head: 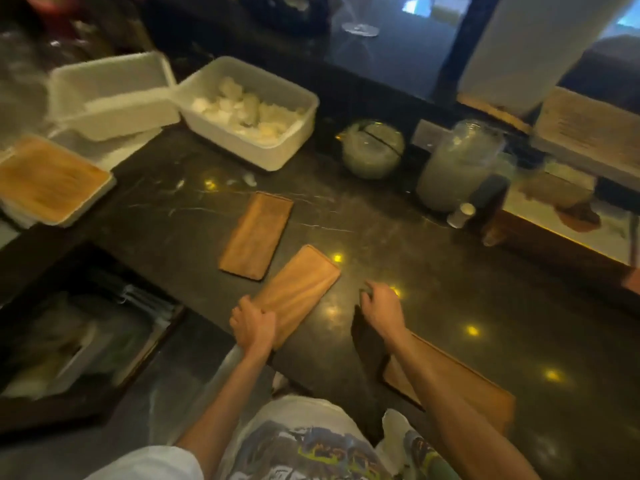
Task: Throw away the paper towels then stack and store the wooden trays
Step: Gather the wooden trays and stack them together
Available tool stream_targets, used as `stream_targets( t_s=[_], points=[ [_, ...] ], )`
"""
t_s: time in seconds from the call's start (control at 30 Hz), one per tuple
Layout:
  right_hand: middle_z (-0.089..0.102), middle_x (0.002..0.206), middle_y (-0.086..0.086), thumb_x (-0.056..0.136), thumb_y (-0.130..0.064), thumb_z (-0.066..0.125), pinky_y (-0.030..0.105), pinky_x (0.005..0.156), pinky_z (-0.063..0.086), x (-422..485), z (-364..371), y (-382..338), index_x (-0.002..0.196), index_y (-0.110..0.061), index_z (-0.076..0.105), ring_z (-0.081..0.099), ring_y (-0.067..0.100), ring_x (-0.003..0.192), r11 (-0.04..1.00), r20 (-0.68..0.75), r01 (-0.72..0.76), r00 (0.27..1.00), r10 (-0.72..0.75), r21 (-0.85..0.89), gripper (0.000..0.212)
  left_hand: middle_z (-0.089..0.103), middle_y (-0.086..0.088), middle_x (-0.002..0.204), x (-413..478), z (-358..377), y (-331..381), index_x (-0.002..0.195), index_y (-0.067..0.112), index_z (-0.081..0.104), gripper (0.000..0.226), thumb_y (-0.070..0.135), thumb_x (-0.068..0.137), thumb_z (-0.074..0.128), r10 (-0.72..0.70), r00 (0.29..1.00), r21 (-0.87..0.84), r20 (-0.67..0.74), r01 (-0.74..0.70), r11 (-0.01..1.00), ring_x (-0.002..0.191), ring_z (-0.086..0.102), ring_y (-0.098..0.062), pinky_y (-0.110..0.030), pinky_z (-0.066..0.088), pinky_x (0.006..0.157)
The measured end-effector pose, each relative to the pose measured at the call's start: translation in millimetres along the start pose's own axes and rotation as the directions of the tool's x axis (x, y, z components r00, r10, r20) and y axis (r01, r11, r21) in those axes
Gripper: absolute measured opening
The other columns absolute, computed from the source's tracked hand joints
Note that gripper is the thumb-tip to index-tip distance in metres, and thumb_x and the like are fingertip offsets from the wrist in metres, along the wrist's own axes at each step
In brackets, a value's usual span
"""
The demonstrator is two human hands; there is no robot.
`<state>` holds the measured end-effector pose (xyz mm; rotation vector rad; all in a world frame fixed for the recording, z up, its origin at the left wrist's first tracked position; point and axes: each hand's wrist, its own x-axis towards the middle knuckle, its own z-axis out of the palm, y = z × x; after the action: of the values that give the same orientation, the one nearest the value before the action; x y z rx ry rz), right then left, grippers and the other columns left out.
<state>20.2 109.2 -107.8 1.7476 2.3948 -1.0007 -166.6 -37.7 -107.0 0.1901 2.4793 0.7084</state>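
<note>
Three narrow wooden trays lie on the dark marble counter. My left hand (252, 325) grips the near end of the middle tray (301, 289), which sits at the counter's front edge. A second tray (257, 235) rests flat just beyond it. The third tray (485, 396) lies under my right forearm at the near right. My right hand (381, 304) hovers over bare counter to the right of the middle tray, fingers curled and apart, holding nothing. No paper towel shows on the trays.
A white tub of rolled white cloths (249, 112) stands at the back, with lidded white containers (114, 95) to its left. A glass teapot (372, 148) and jar (457, 164) stand at the right. An open bin (69, 341) sits below the counter at left.
</note>
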Motion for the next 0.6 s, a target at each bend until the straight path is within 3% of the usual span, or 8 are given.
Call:
stream_targets(
  t_s=[0.13,0.23,0.37,0.47,0.6],
  points=[
    [0.051,0.139,0.019,0.094,-0.017,0.054,0.040,0.110,0.037,40.2,18.0,-63.2,0.137,-0.003,0.046,0.046,0.034,0.131,0.996,0.164,0.090,0.982,-0.090,0.005,0.046,0.031,-0.023,0.149,14.8,-15.7,-15.5,0.143,0.003,0.033,0.061,0.015,0.087,0.052,-0.197,0.976,0.014,0.096,0.196,0.980,0.136,0.031,-0.041,-0.045,0.033,0.111],
    [0.042,0.148,0.016,0.095,-0.022,0.055,0.044,0.116,0.031,54.6,28.3,-83.3,0.144,-0.005,0.037,0.037,0.033,0.138,0.998,0.236,0.057,0.970,-0.053,-0.008,0.055,0.035,-0.024,0.144,23.6,-16.2,-20.9,0.136,-0.003,0.042,0.050,0.015,0.089,0.045,-0.265,0.938,-0.080,0.225,0.289,0.954,0.126,0.043,-0.042,-0.045,0.042,0.106],
    [0.053,0.136,0.017,0.093,-0.023,0.056,0.043,0.110,0.038,64.1,25.9,-78.2,0.133,-0.009,0.053,0.045,0.034,0.128,0.993,0.175,-0.114,0.979,0.109,0.022,0.043,0.036,-0.016,0.141,26.5,-17.8,-22.3,0.132,0.006,0.048,0.044,0.014,0.088,0.044,-0.292,0.915,-0.330,0.278,0.377,0.866,0.105,0.050,-0.032,-0.045,0.054,0.090],
    [0.064,0.128,0.012,0.093,-0.015,0.055,0.041,0.104,0.046,56.2,5.2,-50.0,0.127,-0.011,0.062,0.057,0.027,0.119,0.959,0.154,-0.200,0.973,0.171,0.202,0.035,0.046,-0.017,0.135,23.0,-13.2,-17.4,0.129,0.014,0.049,0.044,0.010,0.085,0.046,-0.255,0.933,-0.386,0.254,0.340,0.858,0.110,0.054,-0.034,-0.048,0.052,0.096],
    [0.071,0.116,0.007,0.091,-0.016,0.061,0.040,0.095,0.052,11.9,-41.9,24.2,0.119,-0.016,0.068,0.064,0.021,0.107,0.886,0.026,-0.262,0.962,0.273,0.382,0.029,0.057,-0.014,0.128,-4.7,10.5,15.2,0.132,0.014,0.049,0.048,-0.004,0.087,0.046,-0.028,0.960,-0.434,0.277,0.151,0.888,0.113,0.057,-0.030,-0.045,0.050,0.100]
  ],
)
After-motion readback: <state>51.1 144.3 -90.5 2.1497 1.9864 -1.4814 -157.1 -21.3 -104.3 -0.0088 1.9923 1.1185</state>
